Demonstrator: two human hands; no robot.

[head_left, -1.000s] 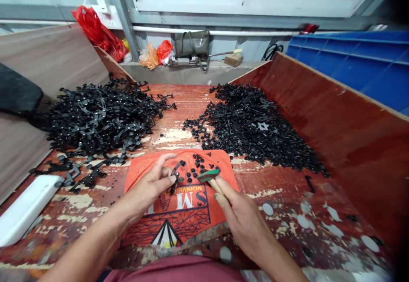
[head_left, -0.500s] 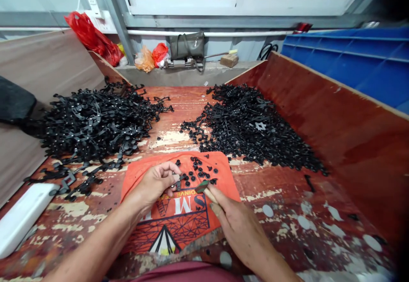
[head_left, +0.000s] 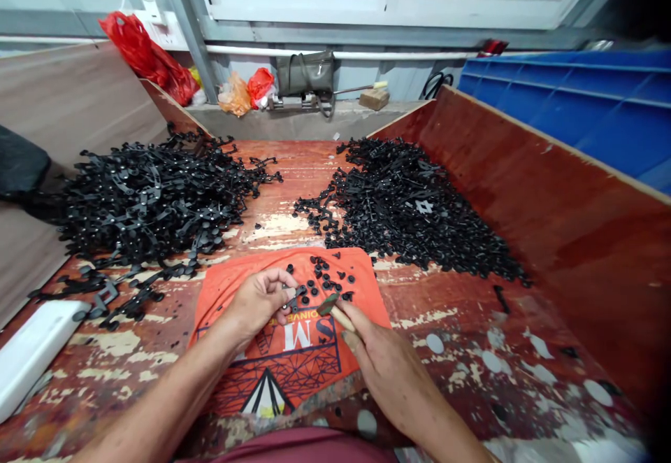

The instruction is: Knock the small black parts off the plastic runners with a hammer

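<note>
My left hand (head_left: 258, 302) is closed in a pinch on a small black plastic part (head_left: 294, 294) over an orange printed cloth (head_left: 286, 337). My right hand (head_left: 386, 364) grips a small tool with a pale handle and green tip (head_left: 331, 308), its tip close to the held part. Several loose black round pieces (head_left: 328, 278) lie on the cloth just beyond my fingers.
A heap of black plastic frames (head_left: 141, 194) lies at the left and a heap of small black parts (head_left: 409, 208) at the right on the worn red board (head_left: 461, 337). A red side wall (head_left: 550, 211) rises on the right. A white object (head_left: 31, 351) lies at the near left.
My left hand's fingers have curled from loosely spread into a tight pinch on the black part. The tool's tip has dropped closer to it. The view has shifted slightly.
</note>
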